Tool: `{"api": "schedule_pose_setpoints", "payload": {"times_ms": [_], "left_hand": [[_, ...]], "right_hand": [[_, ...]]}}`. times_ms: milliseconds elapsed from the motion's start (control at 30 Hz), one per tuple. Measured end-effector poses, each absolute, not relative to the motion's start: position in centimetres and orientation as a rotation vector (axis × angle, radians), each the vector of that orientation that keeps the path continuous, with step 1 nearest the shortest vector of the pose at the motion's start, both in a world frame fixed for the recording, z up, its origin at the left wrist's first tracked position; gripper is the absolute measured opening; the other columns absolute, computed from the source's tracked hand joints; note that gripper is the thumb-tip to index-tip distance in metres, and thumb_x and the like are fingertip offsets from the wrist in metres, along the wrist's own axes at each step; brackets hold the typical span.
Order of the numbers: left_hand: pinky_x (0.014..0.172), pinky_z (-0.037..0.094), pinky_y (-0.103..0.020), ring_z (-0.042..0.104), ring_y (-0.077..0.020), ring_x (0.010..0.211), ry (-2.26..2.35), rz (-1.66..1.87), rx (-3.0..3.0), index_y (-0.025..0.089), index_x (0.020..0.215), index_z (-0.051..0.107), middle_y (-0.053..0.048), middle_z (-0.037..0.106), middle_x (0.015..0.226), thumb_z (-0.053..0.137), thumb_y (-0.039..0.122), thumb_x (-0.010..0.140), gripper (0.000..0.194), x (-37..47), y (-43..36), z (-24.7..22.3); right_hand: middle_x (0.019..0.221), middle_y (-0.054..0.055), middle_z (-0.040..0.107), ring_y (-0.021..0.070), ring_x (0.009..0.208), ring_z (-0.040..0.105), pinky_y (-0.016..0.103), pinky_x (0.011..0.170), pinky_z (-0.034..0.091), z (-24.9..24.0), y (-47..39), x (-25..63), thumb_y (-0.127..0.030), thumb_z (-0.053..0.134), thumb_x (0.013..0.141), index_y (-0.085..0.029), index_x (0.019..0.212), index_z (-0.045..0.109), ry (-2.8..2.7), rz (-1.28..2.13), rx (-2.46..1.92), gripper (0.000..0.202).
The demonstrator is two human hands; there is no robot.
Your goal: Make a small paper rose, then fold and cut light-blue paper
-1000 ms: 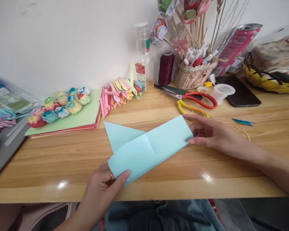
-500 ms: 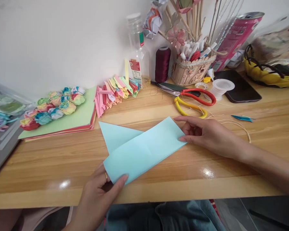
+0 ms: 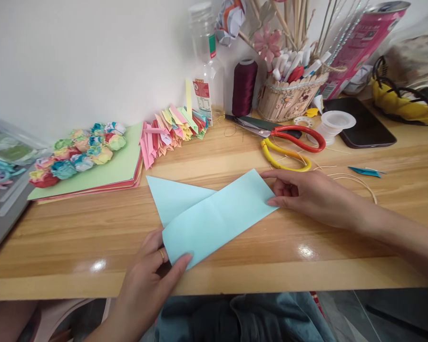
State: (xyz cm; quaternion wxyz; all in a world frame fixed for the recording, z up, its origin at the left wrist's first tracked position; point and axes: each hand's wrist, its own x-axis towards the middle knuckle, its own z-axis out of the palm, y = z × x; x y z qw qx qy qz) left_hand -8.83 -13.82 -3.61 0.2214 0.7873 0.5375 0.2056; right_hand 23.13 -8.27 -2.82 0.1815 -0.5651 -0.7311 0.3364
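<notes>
A folded light blue paper [image 3: 217, 213] lies slanted over the wooden table, its long band running from lower left to upper right. Behind the band a pointed triangular part sticks out to the upper left. My left hand [image 3: 157, 273] grips the lower left end, thumb on top and fingers underneath; a ring is on one finger. At the upper right end my right hand [image 3: 299, 192] pinches the paper's edge between thumb and fingers, its other fingers curled.
Behind the paper lie scissors [image 3: 285, 145] with red and yellow handles. Around them are a thread spool [image 3: 245, 88], bottle [image 3: 207, 71], phone [image 3: 360, 122], pen basket [image 3: 285, 97] and white spool [image 3: 333, 126]. Folded strips [image 3: 174, 128] and paper flowers on green sheets [image 3: 124, 166] sit left.
The paper's lower left end and my left hand have shifted slightly right. Both hands keep their hold. The view has moved a little, so the objects at the back right appear farther right and higher.
</notes>
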Motion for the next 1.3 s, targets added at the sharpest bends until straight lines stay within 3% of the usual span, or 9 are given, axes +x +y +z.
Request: {"api": "schedule_pose_setpoints", "payload": {"times_ms": [367,533,700,867,1000,1133,1200,1300], "left_hand": [[0.07,0.048,-0.025,0.058,-0.0166,0.085,1.446,0.643,2.279,0.019,0.062,0.065,-0.005,0.065,0.087,0.058,0.028,0.08,0.022,-8.7,-13.7,-3.6],[0.067,0.048,-0.025,0.058,-0.0163,0.082,1.44,0.634,2.313,0.017,0.059,0.061,-0.005,0.065,0.084,0.057,0.026,0.081,0.024,-8.5,-13.4,-3.6],[0.069,0.048,-0.027,0.057,-0.0168,0.082,1.426,0.667,2.406,0.017,0.065,0.06,-0.006,0.064,0.085,0.057,0.024,0.081,0.018,-8.4,-13.5,-3.7],[0.063,0.048,-0.026,0.056,-0.0148,0.075,1.441,0.673,2.494,0.017,0.069,0.055,-0.004,0.058,0.082,0.056,0.023,0.081,0.014,-8.5,-13.7,-4.0],[0.066,0.05,-0.028,0.057,-0.0162,0.082,1.536,0.659,2.496,0.017,0.084,0.05,-0.006,0.052,0.091,0.056,0.026,0.081,0.011,-8.4,-13.9,-4.5],[0.079,0.05,-0.034,0.049,-0.0226,0.108,1.532,0.831,2.654,0.015,0.115,0.04,-0.016,0.04,0.119,0.057,0.022,0.081,0.038,-8.1,-14.0,-4.5],[0.074,0.049,-0.032,0.046,-0.0237,0.113,1.446,0.767,2.801,0.02,0.125,0.035,-0.017,0.035,0.129,0.054,0.017,0.082,0.047,-8.0,-13.8,-4.1],[0.061,0.045,-0.026,0.052,-0.0214,0.1,1.246,0.451,2.96,0.03,0.124,0.044,-0.008,0.047,0.128,0.049,0.016,0.085,0.042,-8.4,-13.3,-3.6]], "right_hand": [[0.065,-0.002,0.056,0.0137,0.055,0.052,0.026,0.053,0.039,-2.6,-8.5,22.6,-0.035,0.052,0.082,-0.023,0.116,0.053,-2.198,0.758,-1.654,0.035],[0.064,0.0,0.054,0.016,0.055,0.052,0.029,0.053,0.041,-3.1,-8.9,22.5,-0.036,0.05,0.081,-0.017,0.116,0.052,-2.193,0.622,-1.655,0.04],[0.067,0.001,0.055,0.0174,0.059,0.053,0.029,0.054,0.043,-3.9,-9.2,22.5,-0.037,0.048,0.083,-0.016,0.114,0.052,-2.208,0.476,-1.592,0.038],[0.075,0.004,0.056,0.0187,0.064,0.055,0.031,0.058,0.046,-4.3,-9.6,22.4,-0.032,0.044,0.086,-0.015,0.124,0.046,-2.242,0.363,-1.541,0.042],[0.091,0.009,0.057,0.0203,0.075,0.057,0.033,0.065,0.048,-4.8,-10.2,22.4,-0.032,0.04,0.09,-0.014,0.131,0.038,-2.258,0.233,-1.505,0.046],[0.112,0.012,0.048,0.0186,0.086,0.056,0.032,0.071,0.05,-5.0,-10.6,22.7,-0.028,0.036,0.092,-0.017,0.127,0.041,-2.355,0.103,-1.434,0.036],[0.118,0.013,0.044,0.0194,0.089,0.056,0.033,0.07,0.05,-4.8,-10.6,22.8,-0.026,0.035,0.092,-0.019,0.121,0.046,-2.461,-0.005,-1.396,0.032],[0.114,0.012,0.051,0.0244,0.093,0.055,0.036,0.066,0.049,-4.0,-10.5,22.8,-0.022,0.032,0.092,-0.02,0.107,0.056,-2.606,-0.244,-1.264,0.028]]}}
